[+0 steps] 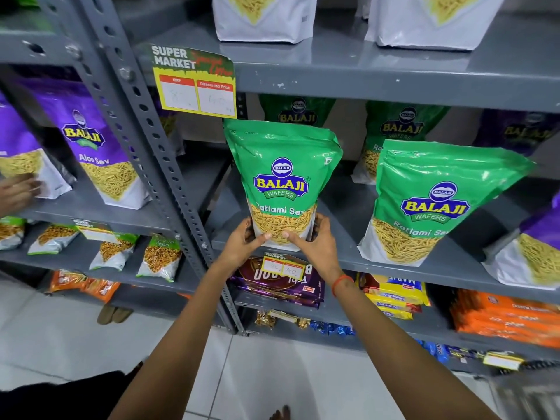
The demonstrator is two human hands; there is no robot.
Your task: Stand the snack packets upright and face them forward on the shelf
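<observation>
A green Ratlami Sev packet [282, 183] stands upright at the front edge of the grey middle shelf [394, 268], label facing me. My left hand [242, 242] grips its lower left corner and my right hand [315, 241] grips its lower right corner, thumbs pressed on the front. To the right a second green Ratlami Sev packet [436, 201] stands upright, leaning slightly left. Two more green packets [298, 112] stand behind, at the back of the shelf. A purple packet [533, 256] stands at the far right, partly cut off.
A price tag [194, 81] hangs from the shelf above. Purple Aloo Sev packets [91, 140] stand on the left rack, where another person's hand [18, 189] touches one. White packets sit on the top shelf [363, 65]. Biscuit packs [281, 283] fill the lower shelves.
</observation>
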